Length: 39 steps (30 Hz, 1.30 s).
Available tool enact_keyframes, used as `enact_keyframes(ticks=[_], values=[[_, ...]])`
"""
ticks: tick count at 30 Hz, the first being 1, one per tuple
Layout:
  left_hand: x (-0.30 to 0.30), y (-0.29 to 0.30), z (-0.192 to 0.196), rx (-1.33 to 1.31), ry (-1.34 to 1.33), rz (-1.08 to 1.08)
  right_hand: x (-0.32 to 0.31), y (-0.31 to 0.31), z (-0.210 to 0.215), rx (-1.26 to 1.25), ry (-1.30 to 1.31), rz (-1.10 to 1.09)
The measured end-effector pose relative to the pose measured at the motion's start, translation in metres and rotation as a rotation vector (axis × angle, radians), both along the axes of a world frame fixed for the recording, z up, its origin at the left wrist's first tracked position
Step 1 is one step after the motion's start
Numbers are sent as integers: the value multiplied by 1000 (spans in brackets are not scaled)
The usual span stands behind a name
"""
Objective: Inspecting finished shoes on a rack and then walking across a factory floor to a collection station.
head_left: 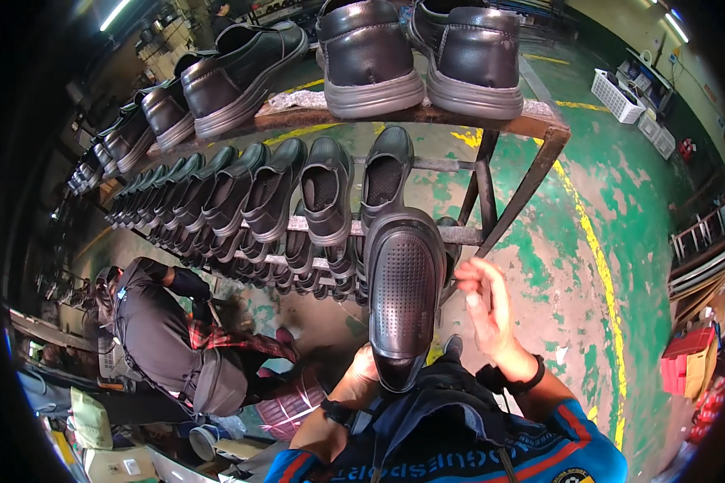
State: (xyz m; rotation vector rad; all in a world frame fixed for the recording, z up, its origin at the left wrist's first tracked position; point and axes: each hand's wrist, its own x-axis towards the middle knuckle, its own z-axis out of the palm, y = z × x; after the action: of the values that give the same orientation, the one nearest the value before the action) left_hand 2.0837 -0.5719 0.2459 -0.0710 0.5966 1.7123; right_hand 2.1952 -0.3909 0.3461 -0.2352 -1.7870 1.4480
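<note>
A black slip-on shoe with a perforated top stands out in front of me, its toe pointing away and its opening near my body. My left hand is closed at the shoe's heel end; most of its fingers are hidden by the shoe. To the right of the shoe, my right hand is raised with its fingers apart and nothing in them. Just beyond the toe, another black slip-on rests on the middle level of a metal rack.
Long rows of black shoes fill the rack's levels, stretching left. At lower left a person in dark clothes bends over near a wrapped bundle. Yellow lines cross the worn green floor. A white crate stands far right.
</note>
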Motion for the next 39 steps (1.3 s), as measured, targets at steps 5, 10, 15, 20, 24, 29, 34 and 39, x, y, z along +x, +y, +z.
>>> enact_keyframes(ticks=[5, 10, 15, 20, 24, 29, 34, 39], values=[[15, -6, 34, -87, 202, 80, -22, -15, 18, -133, 14, 165], [16, -11, 41, -58, 82, 71, -26, -21, 5, -178, 0, 145], [20, -9, 27, -44, 155, 47, -29, -17, -3, -178, -25, 113], [23, 1, 36, -43, 137, 16, -26, -11, -5, -168, -2, 63], [21, 8, 21, 53, 8, -40, -17, 1, -12, -85, -73, -24], [-3, 46, 18, 259, -157, -153, -6, 17, -14, 76, -155, -141], [-31, 126, 80, 286, -8, -96, 8, 22, -15, -91, -165, -27], [-41, 153, 83, 162, -9, 130, 18, 24, 0, 70, -95, -117]])
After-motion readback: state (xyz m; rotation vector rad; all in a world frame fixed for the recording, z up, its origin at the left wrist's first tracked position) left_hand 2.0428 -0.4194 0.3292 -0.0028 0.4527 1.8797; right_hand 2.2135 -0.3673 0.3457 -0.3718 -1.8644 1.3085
